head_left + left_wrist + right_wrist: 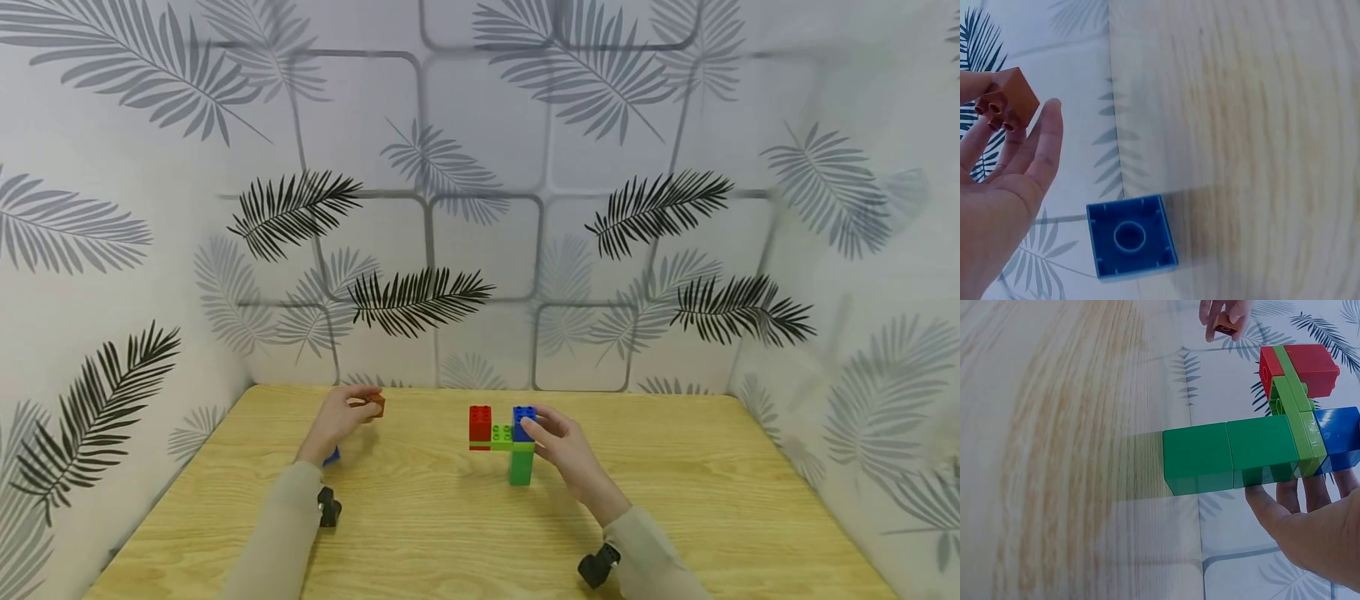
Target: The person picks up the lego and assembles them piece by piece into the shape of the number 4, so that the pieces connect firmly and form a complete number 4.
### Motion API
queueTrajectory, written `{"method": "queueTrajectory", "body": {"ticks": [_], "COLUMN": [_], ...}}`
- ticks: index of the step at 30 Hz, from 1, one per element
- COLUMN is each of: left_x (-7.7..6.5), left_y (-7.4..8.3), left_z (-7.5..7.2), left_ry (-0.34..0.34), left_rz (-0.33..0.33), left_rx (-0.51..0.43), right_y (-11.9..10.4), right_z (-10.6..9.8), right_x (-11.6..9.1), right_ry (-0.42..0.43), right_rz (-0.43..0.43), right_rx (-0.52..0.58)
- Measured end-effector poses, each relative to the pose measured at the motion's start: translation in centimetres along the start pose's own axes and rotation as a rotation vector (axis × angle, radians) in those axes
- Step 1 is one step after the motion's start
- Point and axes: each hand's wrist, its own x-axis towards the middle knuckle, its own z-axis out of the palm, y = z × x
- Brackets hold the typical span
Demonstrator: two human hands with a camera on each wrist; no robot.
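My left hand pinches a small orange-brown brick by its sides, its studs facing sideways in the left wrist view. Below that hand, a square blue brick lies with its hollow underside showing. My right hand grips a built piece at its blue brick, fingers behind and thumb in front. Under the blue brick come a light green plate and two stacked green bricks. The plate reaches left to a red brick, with more red beneath it. The green column stands upright over the table.
The pale wooden table runs to a back wall and side walls covered in leaf-patterned sheeting. A small black camera sits on the left wrist, another black camera on the right.
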Motion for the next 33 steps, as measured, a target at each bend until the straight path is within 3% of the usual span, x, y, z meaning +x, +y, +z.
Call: {"method": "queueTrajectory", "body": {"ticks": [8, 21, 33], "left_x": [-0.3, -0.4, -1.1], "left_y": [0.9, 3.7, 5.4], "left_z": [0.8, 2.5, 4.9], "left_ry": [0.046, -0.057, -0.056], "left_rz": [0.035, 0.109, 0.173], "left_rx": [-0.081, -0.206, -0.257], "right_y": [-0.1, 0.0, 0.2], "right_z": [0.1, 0.0, 0.0], "right_x": [0.0, 0.0, 0.0], "right_ry": [-0.015, 0.004, 0.0], "right_rz": [-0.01, -0.003, -0.014], "right_rx": [0.008, 0.001, 0.01]}}
